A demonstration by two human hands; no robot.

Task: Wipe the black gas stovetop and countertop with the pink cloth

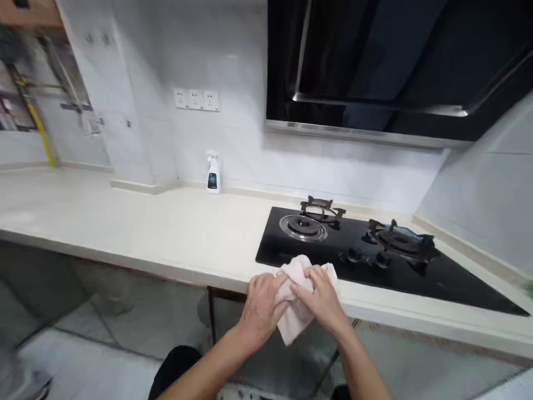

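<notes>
White kitchen counter [125, 216] w/ black gas hob [375, 261] set in it, spray bottle [213, 173] back by the tiled wall. Left hand [262, 308] and right hand [318, 294] both grip a pale pink cloth [293, 297], bunched at counter's front edge, just before hob's front. Risk: loose end hangs past edge, so it could drop to floor if grip eases, or snag the hob knobs [366, 256] if dragged right.

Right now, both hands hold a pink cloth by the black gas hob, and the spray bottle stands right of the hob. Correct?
No: the head view shows the spray bottle left of the black gas hob; the pink cloth is as said.
</notes>
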